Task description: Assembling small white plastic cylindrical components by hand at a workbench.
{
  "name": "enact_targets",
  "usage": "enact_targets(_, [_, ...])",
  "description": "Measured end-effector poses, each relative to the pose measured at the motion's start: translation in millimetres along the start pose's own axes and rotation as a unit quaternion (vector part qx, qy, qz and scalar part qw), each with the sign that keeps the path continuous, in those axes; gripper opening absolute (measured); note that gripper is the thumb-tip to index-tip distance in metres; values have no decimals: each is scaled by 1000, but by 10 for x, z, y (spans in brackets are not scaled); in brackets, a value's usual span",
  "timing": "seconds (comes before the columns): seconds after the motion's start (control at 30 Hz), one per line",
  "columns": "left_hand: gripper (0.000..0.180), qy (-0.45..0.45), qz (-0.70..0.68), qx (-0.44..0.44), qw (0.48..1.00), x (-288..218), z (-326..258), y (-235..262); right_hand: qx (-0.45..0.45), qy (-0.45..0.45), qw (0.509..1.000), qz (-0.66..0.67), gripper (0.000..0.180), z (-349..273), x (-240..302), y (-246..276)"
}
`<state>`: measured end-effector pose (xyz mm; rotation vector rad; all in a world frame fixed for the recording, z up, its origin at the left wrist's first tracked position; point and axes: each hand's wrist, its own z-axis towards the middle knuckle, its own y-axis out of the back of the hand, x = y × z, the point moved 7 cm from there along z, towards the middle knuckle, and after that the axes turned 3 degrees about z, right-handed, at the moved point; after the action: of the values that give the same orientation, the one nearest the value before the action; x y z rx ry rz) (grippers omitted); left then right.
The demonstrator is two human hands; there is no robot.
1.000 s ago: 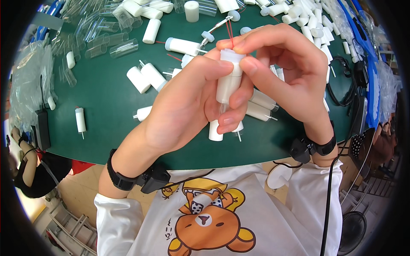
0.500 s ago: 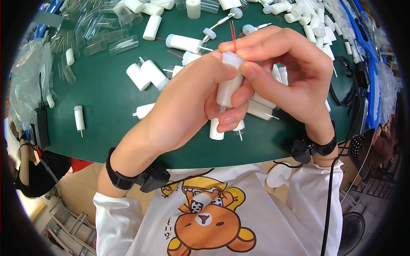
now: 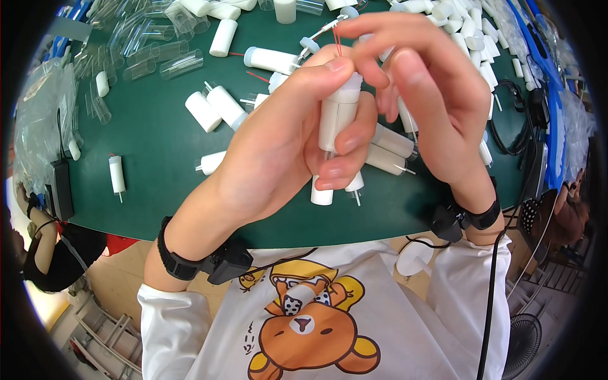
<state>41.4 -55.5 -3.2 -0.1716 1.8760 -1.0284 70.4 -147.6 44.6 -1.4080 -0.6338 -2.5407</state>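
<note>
My left hand [image 3: 269,136] is wrapped round a white cylinder [image 3: 337,123] in a clear tube. A translucent cap sits on its upper end, under my left thumb, and a clear stem juts from its lower end. Thin red strands [image 3: 337,43] rise from the capped end. Beside them, my right hand [image 3: 446,101] is raised with its thumb and fingers apart, holding nothing that shows. Several similar white cylinders lie about the hands, among them one [image 3: 272,60] with a bluish cap and a pair [image 3: 387,158] between my hands.
Clear tubes [image 3: 180,63] are heaped at the far left of the green table [image 3: 158,215]. White cylinders [image 3: 465,38] pile up at the far right, near a black cable [image 3: 506,149]. One slim capped cylinder [image 3: 117,174] lies alone at left. Plastic bags [image 3: 41,126] hang over the left edge.
My right thumb and fingers have come off the capped end and spread apart. The cylinder stays in my left hand, its cap more exposed, with my left thumb now higher on it.
</note>
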Motion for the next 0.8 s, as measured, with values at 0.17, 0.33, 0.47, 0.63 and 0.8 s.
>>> enact_targets(0.17, [24,-14,13,52,998,1,-14,-11,-105,-89,989,54,20,-36,-138,109])
enact_targets(0.33, [23,10,-14,41,999,27,-4,-8,-99,-122,985,75,18,-46,-155,107])
enact_targets(0.47, [23,18,-20,39,999,34,-14,-15,-86,-189,975,81,19,-69,-232,137])
enact_targets(0.63, [31,13,-14,53,998,-25,-20,-51,-45,-90,995,-3,32,-30,-190,146])
enact_targets(0.8, [49,6,-21,95,995,-42,-37,-70,-23,-165,985,35,45,-41,-171,56])
